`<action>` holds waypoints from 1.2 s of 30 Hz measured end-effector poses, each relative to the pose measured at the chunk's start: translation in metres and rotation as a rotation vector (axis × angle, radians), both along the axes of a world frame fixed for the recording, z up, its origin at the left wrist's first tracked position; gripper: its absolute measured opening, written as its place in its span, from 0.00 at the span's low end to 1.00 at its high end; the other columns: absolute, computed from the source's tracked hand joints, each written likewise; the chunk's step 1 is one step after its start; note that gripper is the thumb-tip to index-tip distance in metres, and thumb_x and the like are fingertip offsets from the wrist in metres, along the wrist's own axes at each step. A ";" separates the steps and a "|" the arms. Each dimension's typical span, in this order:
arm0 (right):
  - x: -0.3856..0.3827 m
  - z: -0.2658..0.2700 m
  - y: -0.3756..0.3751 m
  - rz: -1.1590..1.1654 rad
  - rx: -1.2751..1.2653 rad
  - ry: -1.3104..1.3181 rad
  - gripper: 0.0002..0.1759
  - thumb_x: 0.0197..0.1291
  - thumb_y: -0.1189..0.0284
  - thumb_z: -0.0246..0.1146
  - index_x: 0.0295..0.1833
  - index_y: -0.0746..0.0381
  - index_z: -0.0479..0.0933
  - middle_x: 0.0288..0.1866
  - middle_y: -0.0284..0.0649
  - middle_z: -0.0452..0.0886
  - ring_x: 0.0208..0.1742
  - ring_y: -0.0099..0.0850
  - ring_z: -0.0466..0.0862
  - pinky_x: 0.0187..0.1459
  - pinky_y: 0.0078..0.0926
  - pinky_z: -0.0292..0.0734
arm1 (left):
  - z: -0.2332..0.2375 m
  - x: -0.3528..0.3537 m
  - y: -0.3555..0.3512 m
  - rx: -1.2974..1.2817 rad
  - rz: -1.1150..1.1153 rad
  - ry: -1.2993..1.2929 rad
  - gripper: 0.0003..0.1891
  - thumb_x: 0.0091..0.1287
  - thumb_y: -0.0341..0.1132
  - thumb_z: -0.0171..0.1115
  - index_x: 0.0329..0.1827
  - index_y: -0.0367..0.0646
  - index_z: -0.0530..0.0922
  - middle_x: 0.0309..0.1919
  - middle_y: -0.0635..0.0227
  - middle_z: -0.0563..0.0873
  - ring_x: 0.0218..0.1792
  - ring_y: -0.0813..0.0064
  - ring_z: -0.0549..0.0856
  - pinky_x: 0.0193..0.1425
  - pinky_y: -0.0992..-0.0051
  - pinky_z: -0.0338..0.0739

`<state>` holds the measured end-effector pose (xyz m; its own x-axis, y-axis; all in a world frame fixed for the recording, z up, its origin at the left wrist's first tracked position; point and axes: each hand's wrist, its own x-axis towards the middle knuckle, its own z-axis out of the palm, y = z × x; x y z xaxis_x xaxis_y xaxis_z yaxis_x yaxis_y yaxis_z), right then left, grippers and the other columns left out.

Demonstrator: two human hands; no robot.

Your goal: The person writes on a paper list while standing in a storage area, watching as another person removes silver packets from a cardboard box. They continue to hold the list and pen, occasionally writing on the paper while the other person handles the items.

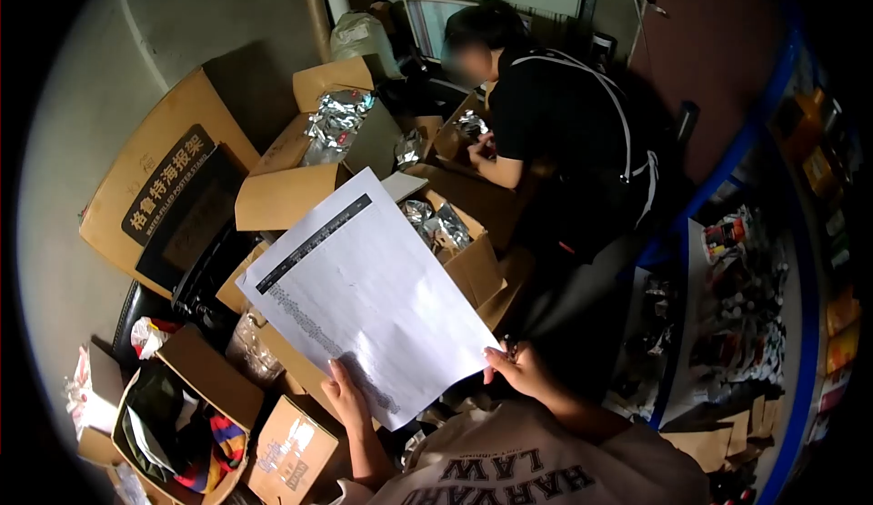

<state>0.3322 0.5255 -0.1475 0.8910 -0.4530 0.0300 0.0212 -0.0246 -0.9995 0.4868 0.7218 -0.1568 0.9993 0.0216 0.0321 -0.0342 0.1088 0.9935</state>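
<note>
A white printed sheet [373, 296] with a dark header bar and small lines of text is held up in front of me, tilted. My left hand [347, 394] grips its lower left edge, thumb on the front. At the lower right corner, my right hand [516, 366] pinches the paper between thumb and fingers. Behind the sheet stand open cardboard boxes: one [289, 187] holds foil-wrapped items [340, 119], another [477, 273] holds silvery packets [436, 223].
A co-worker [573, 123] in black bends over a box at the back, hands in it. A large printed carton [136, 178] leans at the left wall. A box with clothes [214, 369] sits lower left. Blue-framed shelves [805, 341] with packets line the right.
</note>
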 end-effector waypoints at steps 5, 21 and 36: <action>-0.002 -0.009 -0.019 -0.005 -0.052 0.094 0.18 0.59 0.68 0.51 0.18 0.64 0.69 0.13 0.32 0.72 0.16 0.19 0.70 0.22 0.16 0.63 | 0.001 -0.009 -0.004 0.081 -0.097 -0.035 0.16 0.64 0.37 0.51 0.18 0.44 0.63 0.16 0.81 0.62 0.20 0.90 0.58 0.21 0.85 0.50; 0.048 0.006 0.018 0.110 0.032 0.111 0.18 0.59 0.64 0.52 0.22 0.65 0.70 0.12 0.31 0.70 0.14 0.18 0.68 0.19 0.15 0.61 | 0.010 0.011 0.051 0.009 0.088 -0.057 0.20 0.66 0.43 0.44 0.15 0.46 0.62 0.12 0.82 0.61 0.15 0.91 0.57 0.18 0.85 0.48; 0.067 -0.008 0.043 -0.002 0.057 0.032 0.16 0.60 0.68 0.51 0.21 0.65 0.68 0.13 0.35 0.73 0.13 0.19 0.71 0.15 0.15 0.61 | 0.010 0.056 0.065 0.057 -0.017 0.005 0.17 0.64 0.41 0.49 0.20 0.41 0.69 0.16 0.82 0.65 0.19 0.91 0.61 0.23 0.87 0.53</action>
<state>0.3994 0.5687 -0.1552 0.8902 -0.4549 -0.0245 -0.0108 0.0328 -0.9994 0.5431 0.7864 -0.1469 0.9996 0.0031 0.0280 -0.0281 0.0530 0.9982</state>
